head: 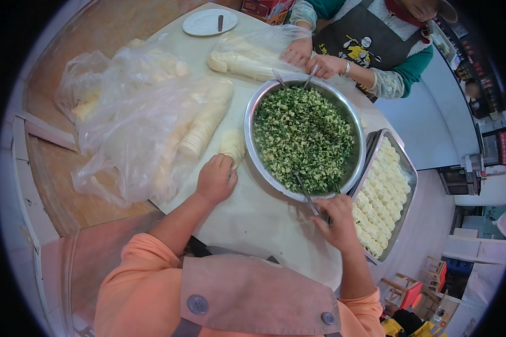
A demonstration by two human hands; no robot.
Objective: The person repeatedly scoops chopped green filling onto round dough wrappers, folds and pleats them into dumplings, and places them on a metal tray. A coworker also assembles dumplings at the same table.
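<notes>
My left hand (216, 177) is curled at the near end of a short stack of round dough wrappers (232, 144), its fingers and thumb on the edge of the wrappers. A metal spoon (305, 191) is held by its handle in my right hand (336, 220). The spoon's bowl end is sunk in chopped green filling (303, 135), which fills a large steel basin (251, 158). Longer rows of stacked wrappers (206, 118) lie beyond my left hand, partly under clear plastic bags (126, 130).
A metal tray (408, 168) of filled dumplings (381, 198) stands right of the basin. Across the table, a person's hands (314, 59) touch a bagged dough roll (244, 65); two more spoon handles (311, 76) rise there. A white plate (198, 23) sits at the far left.
</notes>
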